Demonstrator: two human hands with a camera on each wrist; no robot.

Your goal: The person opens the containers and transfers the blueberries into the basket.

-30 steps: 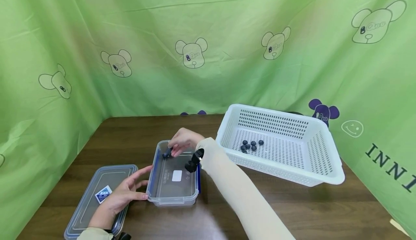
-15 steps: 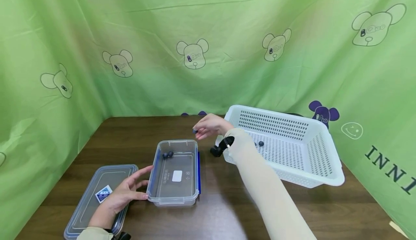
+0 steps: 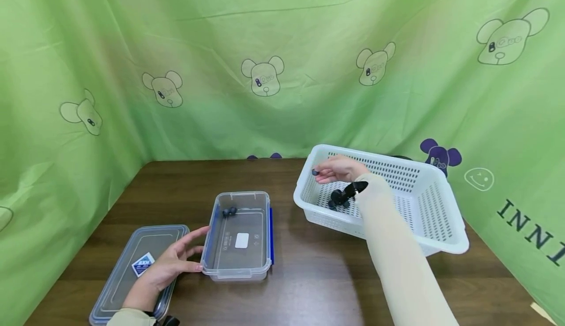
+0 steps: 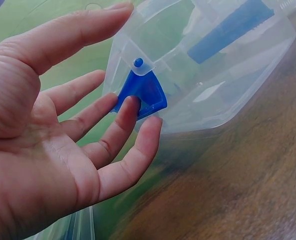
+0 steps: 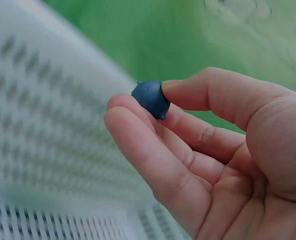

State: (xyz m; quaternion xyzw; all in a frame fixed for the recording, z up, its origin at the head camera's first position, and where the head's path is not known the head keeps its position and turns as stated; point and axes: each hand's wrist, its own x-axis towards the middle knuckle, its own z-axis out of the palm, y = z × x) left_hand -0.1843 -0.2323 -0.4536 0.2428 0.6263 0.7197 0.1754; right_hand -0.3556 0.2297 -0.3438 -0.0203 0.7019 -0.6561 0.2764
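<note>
My right hand [image 3: 339, 169] pinches a blueberry [image 5: 152, 97] between thumb and fingertips, above the left end of a white perforated basket [image 3: 443, 208]. Several blueberries [image 3: 332, 204] lie on the basket floor, partly hidden by the wrist camera. An uncovered clear plastic food container [image 3: 240, 271] stands at the centre left, with two blueberries [image 3: 232, 211] near its back left corner. My left hand [image 3: 174, 262] rests at that container's left side, fingers spread and loosely bent. In the left wrist view, its fingertips reach a blue side latch [image 4: 147, 92].
A second clear container [image 3: 119, 267] with a lid and a blue-and-white label [image 3: 143, 264] lies under my left forearm and hand. A green printed cloth [image 3: 309, 115] hangs behind the brown wooden table [image 3: 309, 291].
My right hand has left the food container and moved right to over the basket, carrying a blueberry. The left hand and both containers stay in place.
</note>
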